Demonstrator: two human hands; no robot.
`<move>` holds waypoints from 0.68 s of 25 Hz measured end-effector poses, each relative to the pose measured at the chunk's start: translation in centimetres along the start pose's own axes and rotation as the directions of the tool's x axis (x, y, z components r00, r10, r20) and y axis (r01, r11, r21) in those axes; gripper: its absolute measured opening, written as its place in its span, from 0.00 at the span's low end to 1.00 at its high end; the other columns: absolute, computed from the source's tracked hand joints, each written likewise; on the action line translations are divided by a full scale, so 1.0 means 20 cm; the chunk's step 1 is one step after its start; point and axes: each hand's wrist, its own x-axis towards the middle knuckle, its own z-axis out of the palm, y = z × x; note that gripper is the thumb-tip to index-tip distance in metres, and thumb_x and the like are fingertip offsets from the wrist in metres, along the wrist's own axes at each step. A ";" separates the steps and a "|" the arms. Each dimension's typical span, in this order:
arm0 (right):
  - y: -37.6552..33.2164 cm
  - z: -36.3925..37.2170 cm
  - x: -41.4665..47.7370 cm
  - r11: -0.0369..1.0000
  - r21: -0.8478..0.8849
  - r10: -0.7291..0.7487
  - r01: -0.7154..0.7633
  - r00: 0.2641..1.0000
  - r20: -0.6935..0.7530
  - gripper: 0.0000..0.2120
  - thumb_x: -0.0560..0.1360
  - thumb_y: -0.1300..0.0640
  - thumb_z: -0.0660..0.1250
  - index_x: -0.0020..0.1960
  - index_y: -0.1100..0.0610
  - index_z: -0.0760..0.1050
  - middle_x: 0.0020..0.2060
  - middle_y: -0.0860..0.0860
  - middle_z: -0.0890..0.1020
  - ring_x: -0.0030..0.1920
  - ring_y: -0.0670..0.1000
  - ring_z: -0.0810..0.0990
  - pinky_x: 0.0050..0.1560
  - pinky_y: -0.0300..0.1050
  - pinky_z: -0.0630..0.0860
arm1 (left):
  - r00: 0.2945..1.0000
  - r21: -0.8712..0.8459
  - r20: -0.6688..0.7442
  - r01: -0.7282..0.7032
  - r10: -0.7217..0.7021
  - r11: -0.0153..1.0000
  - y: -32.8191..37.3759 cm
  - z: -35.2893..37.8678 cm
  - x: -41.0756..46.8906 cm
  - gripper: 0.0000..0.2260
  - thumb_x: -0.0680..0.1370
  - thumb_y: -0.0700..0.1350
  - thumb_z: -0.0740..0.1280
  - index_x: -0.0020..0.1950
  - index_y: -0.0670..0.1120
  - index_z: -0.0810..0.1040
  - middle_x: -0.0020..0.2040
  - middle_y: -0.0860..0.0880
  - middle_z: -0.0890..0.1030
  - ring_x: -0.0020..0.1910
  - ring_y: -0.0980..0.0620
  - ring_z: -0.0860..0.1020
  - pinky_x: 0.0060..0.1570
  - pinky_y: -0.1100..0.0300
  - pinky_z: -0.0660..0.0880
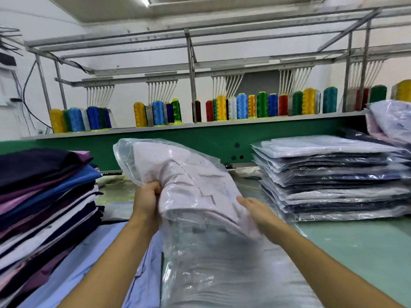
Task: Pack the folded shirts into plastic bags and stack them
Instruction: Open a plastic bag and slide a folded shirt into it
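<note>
A pale pink folded shirt (189,185) sits inside a clear plastic bag (133,152), held up above the table and tilted. My left hand (146,200) grips the bagged shirt at its left edge, fingers curled into the plastic. Along the bag's right side lies my right hand (255,210), fingers straight and pressed against it. The bag's loose open end (211,274) trails down toward me. On the left stands a pile of unbagged folded shirts (44,196) in navy, blue, purple and white. A stack of bagged shirts (333,181) rises on the right.
A light blue cloth (89,263) lies on the green table (367,252) under my arms. Behind runs a green embroidery machine beam (200,138) with several coloured thread cones (242,106). More bagged shirts (391,121) are heaped at the far right.
</note>
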 end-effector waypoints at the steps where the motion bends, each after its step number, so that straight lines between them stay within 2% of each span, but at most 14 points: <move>1: -0.04 0.02 0.00 0.998 0.056 -0.019 0.019 1.000 -0.006 0.23 0.77 0.43 0.70 0.67 0.52 0.72 0.61 0.47 0.80 0.51 0.45 0.82 0.43 0.35 0.76 | 1.000 0.017 -0.008 0.003 -0.003 1.000 0.04 -0.01 0.02 0.15 0.70 0.32 0.54 0.29 0.50 0.58 0.23 0.53 0.60 0.21 0.54 0.63 0.21 0.67 0.62; 2: -0.10 0.02 0.00 0.993 0.097 -0.057 0.061 0.998 -0.040 0.20 0.78 0.49 0.71 0.67 0.54 0.72 0.54 0.49 0.83 0.42 0.44 0.83 0.35 0.35 0.76 | 1.000 0.036 -0.012 0.007 -0.007 0.999 0.07 -0.01 0.04 0.15 0.71 0.33 0.54 0.31 0.50 0.58 0.24 0.52 0.60 0.22 0.52 0.63 0.23 0.63 0.62; 3: -0.16 0.02 0.00 0.987 0.108 -0.107 0.117 0.990 -0.092 0.19 0.78 0.55 0.70 0.67 0.55 0.71 0.47 0.50 0.84 0.37 0.44 0.82 0.31 0.36 0.75 | 1.000 0.052 -0.011 0.011 -0.011 0.999 0.12 -0.01 0.06 0.14 0.71 0.33 0.55 0.31 0.50 0.58 0.26 0.51 0.59 0.25 0.51 0.62 0.25 0.60 0.60; 6: -0.40 -0.07 -0.02 0.954 0.014 -0.285 0.299 0.920 -0.269 0.20 0.79 0.60 0.66 0.70 0.55 0.67 0.39 0.51 0.82 0.30 0.45 0.81 0.35 0.44 0.78 | 1.000 0.066 0.016 -0.016 0.015 0.998 0.23 0.05 0.11 0.11 0.69 0.34 0.55 0.34 0.49 0.60 0.31 0.48 0.60 0.29 0.50 0.63 0.27 0.60 0.61; 8: -0.54 -0.19 -0.04 0.926 -0.092 -0.375 0.367 0.857 -0.354 0.20 0.80 0.57 0.63 0.70 0.49 0.67 0.44 0.51 0.82 0.33 0.50 0.83 0.44 0.55 0.82 | 0.999 0.088 0.032 -0.034 0.031 0.996 0.28 0.14 0.13 0.09 0.68 0.34 0.55 0.34 0.48 0.61 0.31 0.48 0.62 0.29 0.49 0.65 0.27 0.61 0.63; 10: -0.62 -0.33 -0.04 0.896 -0.240 -0.442 0.374 0.808 -0.390 0.18 0.81 0.55 0.62 0.69 0.46 0.69 0.54 0.52 0.80 0.43 0.56 0.84 0.52 0.60 0.81 | 0.997 0.097 0.072 -0.039 0.032 0.994 0.31 0.25 0.16 0.08 0.68 0.34 0.56 0.35 0.47 0.64 0.32 0.46 0.64 0.30 0.48 0.66 0.29 0.59 0.65; 12: -0.67 -0.49 -0.01 0.870 -0.337 -0.480 0.359 0.772 -0.417 0.16 0.81 0.56 0.61 0.68 0.47 0.72 0.62 0.52 0.78 0.50 0.57 0.82 0.56 0.59 0.79 | 0.990 0.086 0.139 0.002 -0.013 0.996 0.33 0.39 0.17 0.05 0.69 0.35 0.58 0.39 0.45 0.69 0.34 0.45 0.70 0.32 0.47 0.72 0.32 0.58 0.72; 14: -0.69 -0.65 0.03 0.861 -0.404 -0.483 0.309 0.745 -0.461 0.15 0.82 0.57 0.61 0.67 0.49 0.74 0.64 0.52 0.78 0.53 0.56 0.81 0.58 0.56 0.78 | 0.978 0.073 0.199 0.045 -0.058 0.996 0.33 0.55 0.19 0.05 0.70 0.35 0.58 0.40 0.44 0.70 0.33 0.45 0.72 0.30 0.48 0.76 0.29 0.60 0.75; 16: -0.69 -0.82 0.08 0.845 -0.485 -0.482 0.225 0.713 -0.509 0.15 0.82 0.56 0.61 0.66 0.49 0.75 0.63 0.51 0.79 0.50 0.55 0.80 0.56 0.53 0.77 | 0.963 0.114 0.256 0.052 -0.080 0.992 0.31 0.72 0.22 0.06 0.71 0.34 0.58 0.38 0.44 0.67 0.31 0.44 0.72 0.28 0.47 0.76 0.27 0.61 0.74; 17: -0.68 -0.91 0.10 0.837 -0.516 -0.478 0.181 0.702 -0.528 0.15 0.82 0.56 0.61 0.66 0.48 0.76 0.62 0.51 0.80 0.46 0.54 0.80 0.54 0.52 0.77 | 0.961 0.167 0.266 0.036 -0.080 0.985 0.30 0.80 0.25 0.06 0.71 0.35 0.59 0.38 0.44 0.67 0.34 0.43 0.73 0.32 0.46 0.76 0.31 0.59 0.74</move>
